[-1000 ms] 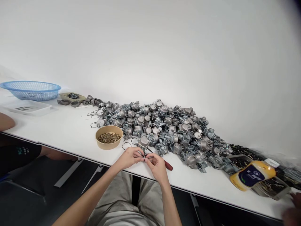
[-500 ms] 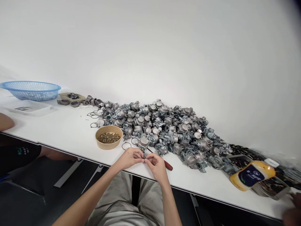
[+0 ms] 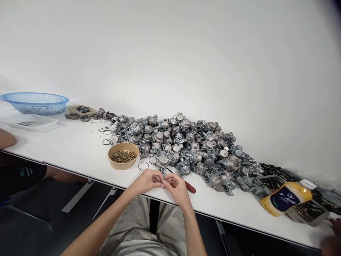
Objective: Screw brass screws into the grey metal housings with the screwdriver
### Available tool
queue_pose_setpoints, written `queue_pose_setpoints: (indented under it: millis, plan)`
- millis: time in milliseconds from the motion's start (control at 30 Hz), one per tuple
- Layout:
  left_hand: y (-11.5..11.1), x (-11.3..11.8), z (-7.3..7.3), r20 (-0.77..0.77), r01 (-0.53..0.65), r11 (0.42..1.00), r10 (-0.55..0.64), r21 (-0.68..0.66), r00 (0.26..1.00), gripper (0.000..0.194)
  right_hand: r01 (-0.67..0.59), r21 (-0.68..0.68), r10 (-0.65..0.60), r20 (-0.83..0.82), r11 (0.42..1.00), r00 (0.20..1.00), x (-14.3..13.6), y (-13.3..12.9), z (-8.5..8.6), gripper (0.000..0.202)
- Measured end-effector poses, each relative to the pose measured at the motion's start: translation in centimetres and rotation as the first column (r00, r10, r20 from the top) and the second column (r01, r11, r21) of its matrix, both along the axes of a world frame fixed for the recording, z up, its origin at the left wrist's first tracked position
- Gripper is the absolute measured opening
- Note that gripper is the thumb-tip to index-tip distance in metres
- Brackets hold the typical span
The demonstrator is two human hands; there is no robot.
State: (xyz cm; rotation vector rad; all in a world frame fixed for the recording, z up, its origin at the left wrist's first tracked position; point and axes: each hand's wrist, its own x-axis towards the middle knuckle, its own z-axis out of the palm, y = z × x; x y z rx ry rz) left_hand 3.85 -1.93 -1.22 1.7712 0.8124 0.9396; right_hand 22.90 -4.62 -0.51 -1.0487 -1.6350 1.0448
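My left hand (image 3: 148, 181) and my right hand (image 3: 176, 186) meet fingertip to fingertip above the table's front edge. Both are closed in a pinch, and whatever small thing lies between the fingers is hidden. Just beyond them sits a grey metal carburetor (image 3: 162, 161) at the front of a big heap of carburetors (image 3: 186, 142). A screwdriver with a red handle (image 3: 190, 187) lies beside my right hand, its shaft running behind my fingers. Left of my hands are a thin black rubber ring (image 3: 143, 165) and a tan paper bowl (image 3: 123, 166) of small brass-coloured parts.
At the right stand a yellow bottle (image 3: 286, 199) and a clear tray (image 3: 317, 220) with dark parts. A blue basket (image 3: 37, 103) and a white tray (image 3: 34, 122) are far left. Another person's arm (image 3: 6, 138) rests at the left edge; a blurred hand (image 3: 331, 241) shows lower right.
My fingertips have shifted slightly and closed in more around the spot between them. A small dark bit seen there earlier is now covered. Nothing on the table has visibly moved.
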Motion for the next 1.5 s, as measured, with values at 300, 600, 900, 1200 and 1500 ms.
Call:
queue_pose_setpoints:
  millis: [300,600,900,1200,1500]
  plan:
    - [0.18,-0.06,-0.49,-0.053,0.0,1.0,0.002,0.027,0.999,0.01,-0.017,0.004,0.017,0.018,1.0,1.0,0.18,0.03,-0.05,0.014]
    - [-0.1,-0.21,-0.02,-0.1,0.005,0.997,0.003,0.083,0.995,0.008,0.001,0.008,-0.002,0.045,1.0,0.999,-0.04,-0.03,0.24,0.009]
    - [-0.28,-0.13,0.37,-0.105,0.01,0.996,-0.001,0.084,0.994,0.007,0.059,0.007,-0.06,0.075,0.998,0.995,-0.15,0.18,-0.28,0.008]
    - [-0.06,0.01,0.09,-0.087,-0.011,0.999,0.016,0.049,0.996,0.01,0.062,0.04,-0.066,0.095,0.997,0.993,0.04,0.31,-0.31,0.009]
    - [0.32,0.14,-0.57,-0.03,-0.026,1.0,0.026,-0.003,0.999,0.017,0.051,0.049,-0.054,0.062,0.997,0.997,0.19,0.23,-0.29,0.015]
